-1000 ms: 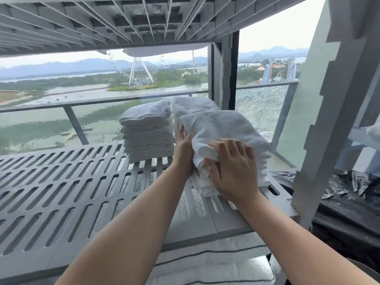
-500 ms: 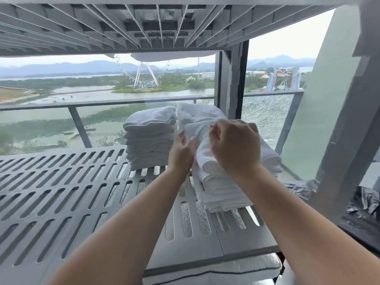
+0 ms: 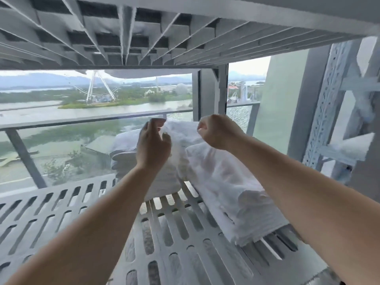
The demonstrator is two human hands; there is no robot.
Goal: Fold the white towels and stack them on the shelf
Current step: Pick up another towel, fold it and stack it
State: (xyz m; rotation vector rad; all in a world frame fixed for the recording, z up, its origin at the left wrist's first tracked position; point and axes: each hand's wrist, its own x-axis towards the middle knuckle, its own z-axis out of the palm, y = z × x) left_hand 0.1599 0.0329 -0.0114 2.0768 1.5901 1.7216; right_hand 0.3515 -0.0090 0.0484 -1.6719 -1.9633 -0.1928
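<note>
Three piles of folded white towels stand on the grey slatted shelf (image 3: pixel 185 233). The nearest pile (image 3: pixel 236 194) lies at the right. A second pile (image 3: pixel 123 147) sits behind my left hand, and a third (image 3: pixel 182 130) is at the back between my hands. My left hand (image 3: pixel 153 145) is raised with fingers apart, in front of the left pile and beside the back one. Curled into a fist, my right hand (image 3: pixel 219 132) hovers over the far end of the nearest pile; blur hides whether any cloth is pinched in it.
The ribbed underside of an upper shelf (image 3: pixel 144 33) hangs close overhead. A perforated metal upright (image 3: pixel 327 112) stands at the right, another post (image 3: pixel 213 93) at the back. A glass railing (image 3: pixel 61 122) runs behind the shelf. The shelf's left part (image 3: pixel 51 212) carries nothing.
Both hands have lifted off the nearest pile and moved up and back. My right hand no longer presses the top towel. The camera has moved closer and tilted upward.
</note>
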